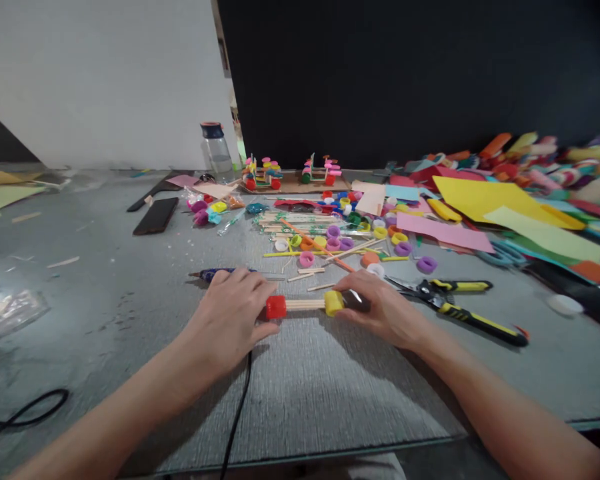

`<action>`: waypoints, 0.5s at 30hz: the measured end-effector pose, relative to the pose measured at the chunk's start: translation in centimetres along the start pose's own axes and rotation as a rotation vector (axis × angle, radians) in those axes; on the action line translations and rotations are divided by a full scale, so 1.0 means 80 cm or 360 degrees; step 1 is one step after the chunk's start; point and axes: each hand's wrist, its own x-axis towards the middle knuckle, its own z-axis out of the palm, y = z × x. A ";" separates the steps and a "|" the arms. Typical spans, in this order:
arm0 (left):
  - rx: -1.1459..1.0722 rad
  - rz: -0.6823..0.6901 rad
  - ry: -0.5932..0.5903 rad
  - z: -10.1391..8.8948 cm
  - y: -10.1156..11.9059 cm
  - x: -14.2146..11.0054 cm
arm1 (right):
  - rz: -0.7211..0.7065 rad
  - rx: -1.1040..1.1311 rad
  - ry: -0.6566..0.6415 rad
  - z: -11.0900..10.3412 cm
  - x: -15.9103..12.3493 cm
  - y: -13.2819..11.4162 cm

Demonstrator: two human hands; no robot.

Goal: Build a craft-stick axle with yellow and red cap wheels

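Observation:
Pale wooden sticks [305, 305] lie side by side in front of me, bridging a red bottle cap [276, 307] on the left and a yellow bottle cap [334, 303] on the right. Thumb and fingers of my left hand [237, 310] close about the red cap's outer side. My right hand [387, 308] has its thumb and fingers at the yellow cap. A dark shiny object [356, 301] shows between that cap and my right palm; its kind is unclear. Just beyond my left hand lies a dark blue pen-like tool [215, 273], partly hidden by the fingers.
Yellow-handled pliers [460, 307] lie right of my right hand. Loose coloured bottle caps [427, 265] and stick bundles [305, 223] spread beyond. Farther back are a water bottle [216, 150], a black phone [156, 216] and coloured paper [500, 200]. A black cable [240, 407] crosses the table's front edge.

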 end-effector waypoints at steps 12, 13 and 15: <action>-0.0215 0.0008 0.0052 0.018 -0.002 0.002 | -0.0046 -0.0069 0.0039 0.001 0.000 0.003; -0.0219 0.0010 0.0044 0.018 -0.002 0.002 | -0.0051 -0.0070 0.0043 0.001 0.000 0.004; -0.0226 0.0010 0.0030 0.017 -0.002 0.002 | -0.0062 -0.0074 0.0053 0.001 0.000 0.004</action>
